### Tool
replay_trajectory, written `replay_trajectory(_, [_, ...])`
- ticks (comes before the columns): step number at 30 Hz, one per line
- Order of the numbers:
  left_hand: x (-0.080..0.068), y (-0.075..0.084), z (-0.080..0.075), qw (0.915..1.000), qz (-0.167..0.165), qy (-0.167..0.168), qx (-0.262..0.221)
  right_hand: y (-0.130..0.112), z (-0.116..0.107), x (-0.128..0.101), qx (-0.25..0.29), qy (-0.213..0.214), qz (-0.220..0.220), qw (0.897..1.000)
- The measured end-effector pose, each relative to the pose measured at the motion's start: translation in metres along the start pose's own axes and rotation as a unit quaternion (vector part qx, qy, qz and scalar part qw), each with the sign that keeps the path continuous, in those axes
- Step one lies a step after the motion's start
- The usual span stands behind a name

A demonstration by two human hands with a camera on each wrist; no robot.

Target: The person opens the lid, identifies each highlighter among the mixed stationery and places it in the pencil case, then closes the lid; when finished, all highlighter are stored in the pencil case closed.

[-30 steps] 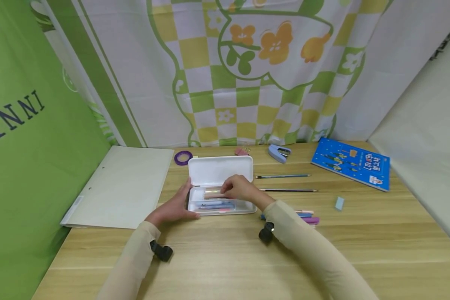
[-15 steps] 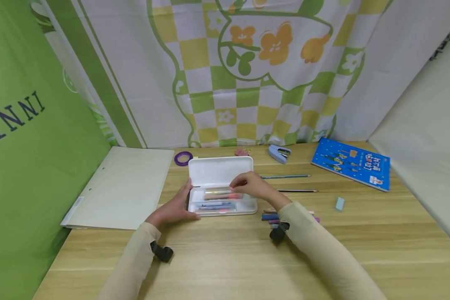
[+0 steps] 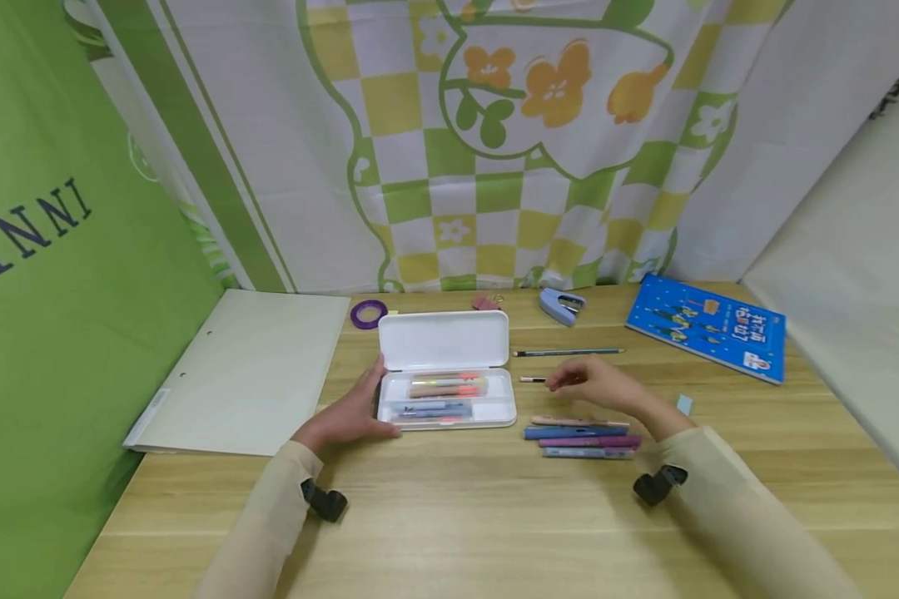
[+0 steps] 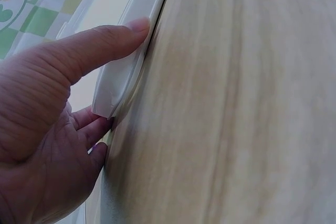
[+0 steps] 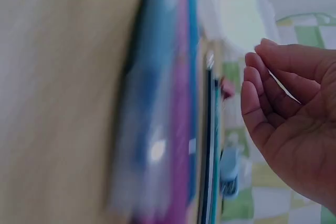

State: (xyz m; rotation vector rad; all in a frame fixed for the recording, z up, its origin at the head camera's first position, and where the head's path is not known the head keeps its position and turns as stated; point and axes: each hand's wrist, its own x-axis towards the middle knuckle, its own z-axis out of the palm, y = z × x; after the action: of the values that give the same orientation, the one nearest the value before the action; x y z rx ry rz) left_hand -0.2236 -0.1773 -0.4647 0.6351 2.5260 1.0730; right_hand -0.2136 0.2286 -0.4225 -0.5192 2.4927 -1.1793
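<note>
My left hand (image 3: 348,414) holds the left end of a white pencil case (image 3: 500,411), whose lid stands raised at the back. In the left wrist view the thumb (image 4: 107,45) lies along the case's front wall and the fingers reach round its corner. Inside are pens in a clear sleeve (image 3: 430,410) and, behind them, several pens with orange-pink ends (image 3: 445,386). My right hand (image 3: 598,384) hovers over a dark pencil (image 3: 532,379) right of the case, fingers loosely bent with nothing between them. It hides most of that pencil.
Several pens (image 3: 584,433) lie in a row right of the case. Behind are a teal pencil (image 3: 568,353), lilac stapler (image 3: 562,306), pink clip (image 3: 485,303) and purple tape roll (image 3: 369,314). A blue booklet (image 3: 707,329), light-blue eraser (image 3: 684,404) and cream folder (image 3: 247,374) flank them.
My right hand has let go of the orange-pink-ended pens in the case and moved right, over the dark pencil. The row of pens is uncovered. My left hand stays on the case.
</note>
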Motion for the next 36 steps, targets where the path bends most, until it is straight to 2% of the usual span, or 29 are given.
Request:
replay_trajectory(9, [0.001, -0.001, 0.001, 1.0000, 0.004, 0.001, -0.001, 0.028, -0.010, -0.027, -0.019, -0.038, 0.018, 0.999])
replay_trajectory(15, [0.001, -0.002, 0.001, 1.0000, 0.001, 0.000, -0.001, 0.036, -0.009, -0.030, -0.031, -0.062, -0.008, 0.998])
replay_trajectory(21, [0.001, -0.002, 0.000, 1.0000, -0.002, 0.003, 0.000, 0.038, -0.008, -0.028, -0.051, -0.060, -0.014, 0.997])
replay_trajectory(24, [0.001, -0.002, 0.001, 1.0000, 0.000, 0.003, 0.000, 0.034, -0.009, -0.027, -0.050, -0.059, -0.001, 0.997])
replay_trajectory(28, [0.001, -0.003, 0.001, 1.0000, 0.007, 0.005, -0.004, 0.021, -0.011, -0.020, -0.049, -0.053, -0.007, 0.997])
replay_trajectory(32, [0.001, -0.003, 0.000, 0.9999, 0.010, 0.006, -0.007, 0.000, -0.009, -0.001, -0.055, -0.043, -0.031, 0.997])
replay_trajectory(36, [0.002, -0.003, 0.000, 0.9999, 0.007, 0.004, -0.007, -0.023, 0.005, 0.024, -0.053, -0.038, -0.054, 0.996])
